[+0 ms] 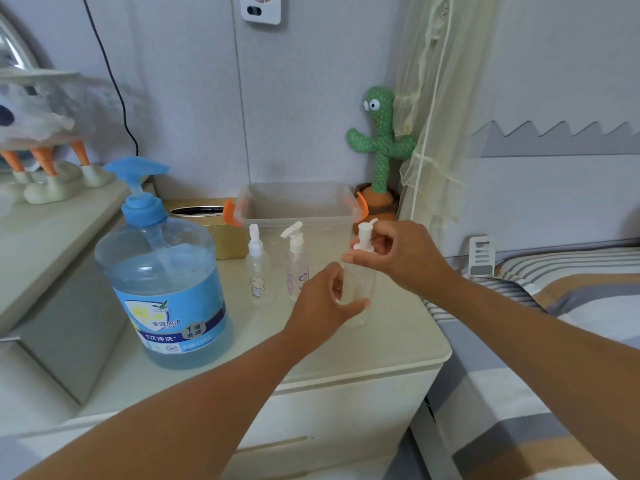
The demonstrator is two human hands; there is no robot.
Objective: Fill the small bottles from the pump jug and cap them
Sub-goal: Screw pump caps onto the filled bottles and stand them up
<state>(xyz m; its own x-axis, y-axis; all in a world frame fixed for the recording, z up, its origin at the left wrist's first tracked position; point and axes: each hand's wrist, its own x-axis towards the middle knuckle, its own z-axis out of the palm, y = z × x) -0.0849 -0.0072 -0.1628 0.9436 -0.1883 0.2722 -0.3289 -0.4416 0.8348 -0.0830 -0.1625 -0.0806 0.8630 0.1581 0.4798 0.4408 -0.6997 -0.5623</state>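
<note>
Bedside corner: pale nightstand (398, 355) against a grey wall, bed (571, 306) to the right, cactus toy (381, 140) and a clear bin (298, 206) at the back of the top. The jug (162, 282) stands on the left of the nightstand, blue pump head up, liquid at roughly two-thirds. Two small bottles wait upright between jug and hands, both capped with white pumps and looking empty: bottle one (258, 268) with a cartoon figure, bottle two (297, 265) with purple drawings, near each other but apart. Bottle three (358, 289) is in hand, on or just above the tabletop, right of the others; contact with the surface can't be told. Left hand (323, 306) wraps the lower body, fingers curled round it, thumb across the front, a closed steadying hold. Right hand (398, 252) pinches the white cap (363, 239) at the collar, thumb and forefinger closed on it, other fingers loosely bent behind. Bottle three appears empty and clear. Judgement: the step is unscrewing the pump cap of bottle three ahead of filling; nothing looks filled, so the task is at its start. Next move calls for twisting the collar against the left hand's counter-hold, lifting cap and dip tube straight out, then carrying the open bottle under the jug spout, well to the left.
</note>
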